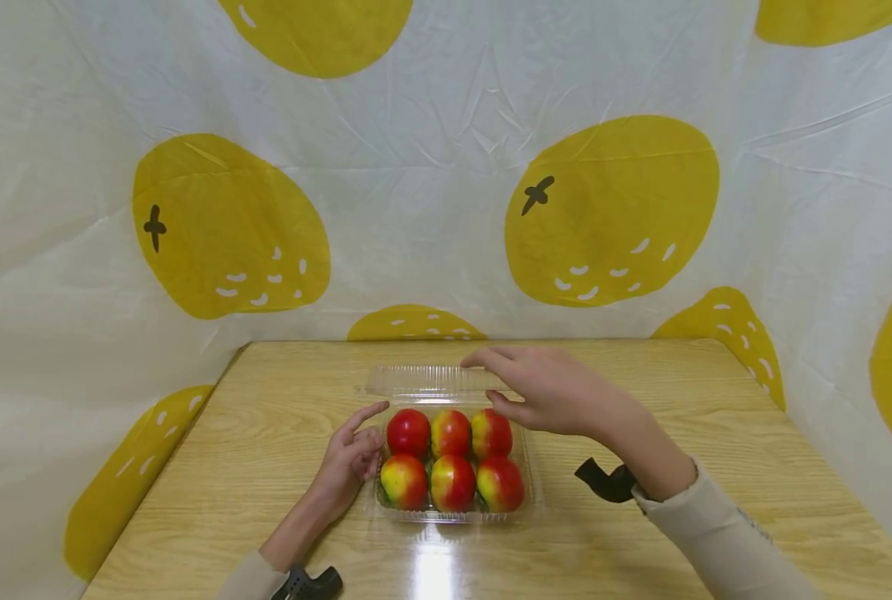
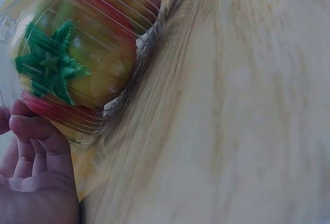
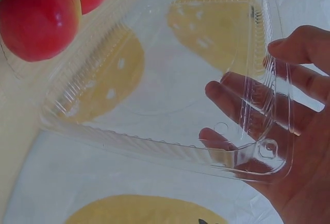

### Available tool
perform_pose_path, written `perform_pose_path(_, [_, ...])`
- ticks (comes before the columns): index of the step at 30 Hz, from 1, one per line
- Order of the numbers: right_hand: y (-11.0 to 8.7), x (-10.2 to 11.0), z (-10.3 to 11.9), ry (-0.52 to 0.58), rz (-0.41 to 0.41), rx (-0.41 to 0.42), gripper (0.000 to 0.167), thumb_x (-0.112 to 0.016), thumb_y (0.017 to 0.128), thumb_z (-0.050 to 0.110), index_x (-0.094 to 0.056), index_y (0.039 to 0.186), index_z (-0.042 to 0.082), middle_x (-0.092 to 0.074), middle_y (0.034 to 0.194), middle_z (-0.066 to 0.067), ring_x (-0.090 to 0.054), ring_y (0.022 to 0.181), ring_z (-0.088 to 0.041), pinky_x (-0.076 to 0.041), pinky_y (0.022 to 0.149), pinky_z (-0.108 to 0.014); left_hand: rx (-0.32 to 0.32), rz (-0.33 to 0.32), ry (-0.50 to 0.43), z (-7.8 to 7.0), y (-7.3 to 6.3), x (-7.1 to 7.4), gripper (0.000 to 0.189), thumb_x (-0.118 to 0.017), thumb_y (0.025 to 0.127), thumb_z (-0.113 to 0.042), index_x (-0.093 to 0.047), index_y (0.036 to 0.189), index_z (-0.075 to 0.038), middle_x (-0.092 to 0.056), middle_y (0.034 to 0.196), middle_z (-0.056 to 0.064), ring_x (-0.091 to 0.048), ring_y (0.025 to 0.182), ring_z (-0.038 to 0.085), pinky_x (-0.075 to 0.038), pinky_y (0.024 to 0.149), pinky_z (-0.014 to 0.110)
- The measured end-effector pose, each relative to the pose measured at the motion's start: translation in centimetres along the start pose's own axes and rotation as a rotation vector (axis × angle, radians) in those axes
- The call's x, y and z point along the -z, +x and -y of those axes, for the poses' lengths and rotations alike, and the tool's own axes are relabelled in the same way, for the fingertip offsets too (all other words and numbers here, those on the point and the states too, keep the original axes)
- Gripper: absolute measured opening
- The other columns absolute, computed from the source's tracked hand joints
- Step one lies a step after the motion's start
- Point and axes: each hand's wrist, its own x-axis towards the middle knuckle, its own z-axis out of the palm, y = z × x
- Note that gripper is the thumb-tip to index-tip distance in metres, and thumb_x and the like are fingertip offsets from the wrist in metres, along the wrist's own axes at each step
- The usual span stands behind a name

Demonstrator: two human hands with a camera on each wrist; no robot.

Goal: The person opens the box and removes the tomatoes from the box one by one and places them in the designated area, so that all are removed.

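Observation:
A clear plastic clamshell box (image 1: 453, 517) sits on the table with its hinged lid (image 1: 419, 381) raised at the far side. Several red-and-yellow fruits (image 1: 452, 483) lie in the box in two rows. One fruit shows a green star-shaped calyx (image 2: 50, 64) through the wall in the left wrist view. At the left side of the box, my left hand (image 1: 344, 462) pinches the rim with thumb and finger, its index finger reaching toward the back corner. My right hand (image 1: 558, 390) holds the lid's edge, thumb on one side and the other fingers (image 3: 224, 100) showing through the plastic.
Light wood-grain table (image 1: 288, 383) surrounds the box. A white cloth (image 1: 416, 225) printed with large yellow fruits hangs behind and at both sides. Black wrist mounts (image 1: 607, 482) show at both wrists.

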Motion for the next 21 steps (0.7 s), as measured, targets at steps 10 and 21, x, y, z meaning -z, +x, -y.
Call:
perform_pose_path(10, [0.1,0.7,-0.9,-0.010,-0.001,0.001,0.050,-0.067,0.093,0.011,-0.060,0.142,0.019,-0.071,0.114,0.002,-0.049,0.062,-0.005,-0.050,0.065,-0.022,0.001,0.001,0.003,0.0,0.0,0.0,0.055,-0.049,0.102,-0.001,-0.035,0.155,-0.001,-0.059,0.075,-0.009,-0.051,0.054,0.004,-0.038,0.048,0.015])
perform_pose_path(21, [0.0,0.9,-2.3,-0.025,-0.025,-0.022,0.048,-0.067,0.091,0.008,-0.063,0.138,0.016,-0.071,0.117,-0.001,-0.049,0.065,-0.008,-0.049,0.064,-0.026,-0.002,0.021,-0.028,0.2,-0.1,0.2,0.054,-0.049,0.102,-0.001,-0.035,0.154,-0.001,-0.061,0.076,-0.008,-0.051,0.054,0.004,-0.039,0.049,0.015])
